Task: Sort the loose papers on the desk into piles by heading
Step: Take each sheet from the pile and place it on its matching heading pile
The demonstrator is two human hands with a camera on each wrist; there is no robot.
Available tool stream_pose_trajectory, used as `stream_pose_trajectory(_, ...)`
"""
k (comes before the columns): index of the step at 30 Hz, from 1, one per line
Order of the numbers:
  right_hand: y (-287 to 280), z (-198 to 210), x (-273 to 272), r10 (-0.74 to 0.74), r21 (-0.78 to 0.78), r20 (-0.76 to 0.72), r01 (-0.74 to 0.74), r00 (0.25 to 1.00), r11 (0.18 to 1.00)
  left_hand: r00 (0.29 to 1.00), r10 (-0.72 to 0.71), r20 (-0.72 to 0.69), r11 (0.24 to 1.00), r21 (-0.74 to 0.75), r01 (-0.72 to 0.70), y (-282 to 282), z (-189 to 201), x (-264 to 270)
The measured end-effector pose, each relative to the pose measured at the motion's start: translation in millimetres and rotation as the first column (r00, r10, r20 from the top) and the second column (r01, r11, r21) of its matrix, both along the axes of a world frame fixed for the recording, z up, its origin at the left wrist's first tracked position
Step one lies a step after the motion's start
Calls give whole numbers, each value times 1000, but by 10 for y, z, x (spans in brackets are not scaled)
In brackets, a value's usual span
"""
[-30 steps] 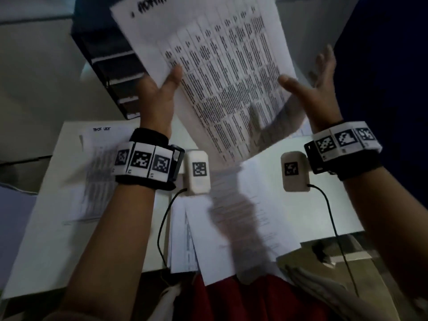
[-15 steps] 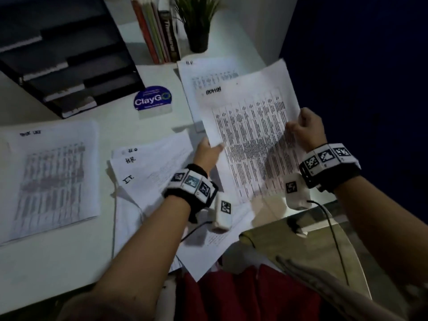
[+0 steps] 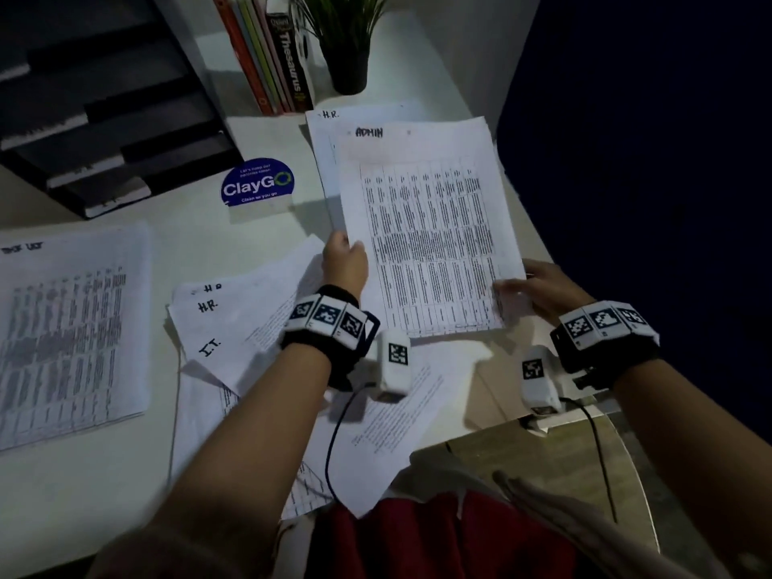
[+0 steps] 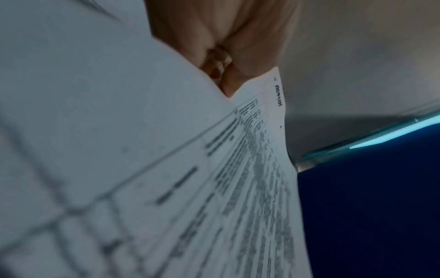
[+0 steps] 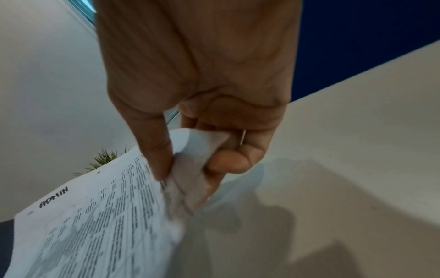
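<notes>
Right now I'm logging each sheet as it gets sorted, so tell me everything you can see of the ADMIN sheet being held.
The ADMIN sheet is white paper, handwritten "ADMIN" in black at its top, with a dense printed table in many narrow columns below; the print is too small to read. The left hand grips its left edge and the right hand pinches its lower right corner, which curls. It partly covers the H.R. sheet lying on the desk.
</notes>
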State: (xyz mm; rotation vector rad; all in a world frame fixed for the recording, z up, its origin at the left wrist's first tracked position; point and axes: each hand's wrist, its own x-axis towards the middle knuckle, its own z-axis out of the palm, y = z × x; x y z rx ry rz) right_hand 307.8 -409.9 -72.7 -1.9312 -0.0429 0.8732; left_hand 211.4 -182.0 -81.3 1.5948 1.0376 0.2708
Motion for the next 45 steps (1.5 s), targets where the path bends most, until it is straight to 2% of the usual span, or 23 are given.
stream_pose_trajectory(2, -8, -19, 7, -4, 22, 12, 4, 1000, 1000, 999, -8, 42, 996, -93, 12, 51, -11, 48)
stream_pose_trajectory(3, -31, -33, 27, -23, 3, 29, 23, 999, 1000, 996, -74, 38, 989, -127, 79, 52, -37, 44)
stream_pose_trajectory(5, -112, -74, 77, -49, -40, 52, 52, 997, 998, 940, -332, -78, 939, -118, 322, -19, -94, -34)
stream_pose_trajectory(6, -176, -114, 114, -57, -78, 77, 63, 995, 995, 865, -476, -161, 879, -69, 471, -60, -136, -94)
stream_pose_trajectory(7, -248, -179, 160, -46, -145, 116, 63, 992, 987, 752, -600, -272, 776, 29, 630, -95, -165, -157)
stream_pose_trajectory(8, -318, -220, 197, -18, -230, 154, 54, 988, 972, 621, -659, -425, 628, 144, 765, -143, -145, -221)
stream_pose_trajectory(9, -378, -259, 223, 24, -319, 184, 36, 983, 947, 510, -656, -556, 469, 229, 853, -177, -144, -271)
stream_pose_trajectory(10, -417, -273, 226, 65, -388, 203, 19, 977, 922, 446, -640, -626, 359, 270, 893, -214, -110, -313)
stream_pose_trajectory(11, -439, -277, 216, 97, -436, 214, 6, 972, 900, 414, -635, -652, 317, 268, 910, -227, -91, -335)
stream_pose_trajectory(12, -457, -271, 200, 117, -461, 223, -1, 968, 887, 405, -638, -655, 311, 262, 914, -234, -78, -347)
stream_pose_trajectory(16, -487, -219, 125, 195, -512, 223, -55, 955, 857, 403, -683, -609, 353, 209, 912, -204, -94, -359)
stream_pose_trajectory(21, -521, -174, -24, 253, -565, 165, -119, 953, 816, 420, -708, -568, 350, 235, 907, -271, -119, -378)
stream_pose_trajectory(24, -514, -189, -196, 196, -596, 207, -35, 959, 802, 442, -705, -555, 344, 277, 897, -319, -96, -402)
stream_pose_trajectory(27, -437, -117, -399, 96, -639, 321, 140, 942, 757, 498, -719, -485, 381, 324, 866, -330, -65, -444)
stream_pose_trajectory(29, -320, -19, -473, 112, -669, 398, 204, 911, 714, 536, -726, -432, 406, 359, 840, -315, -49, -475)
stream_pose_trajectory(31, -125, 104, -517, 135, -644, 449, 215, 883, 734, 581, -717, -386, 433, 406, 805, -276, -35, -497)
stream_pose_trajectory(34, 309, 234, -600, 202, -536, 510, 125, 836, 835, 679, -669, -303, 490, 506, 709, -143, 21, -569)
stream_pose_trajectory(37, 794, 296, -740, 327, -440, 518, -82, 790, 894, 765, -585, -268, 562, 547, 621, 72, 108, -727)
stream_pose_trajectory(39, 1082, 298, -867, 447, -418, 488, -249, 750, 874, 831, -490, -263, 626, 557, 546, 250, 144, -871)
stream_pose_trajectory(41, 1314, 263, -1012, 565, -460, 446, -364, 694, 810, 879, -350, -323, 667, 573, 476, 448, 158, -1048)
stream_pose_trajectory(43, 1470, 192, -1146, 642, -531, 399, -405, 654, 744, 879, -204, -432, 706, 557, 437, 644, 152, -1249)
stream_pose_trajectory(45, 1548, 113, -1245, 658, -570, 352, -405, 666, 715, 846, -112, -521, 761, 503, 410, 799, 161, -1456)
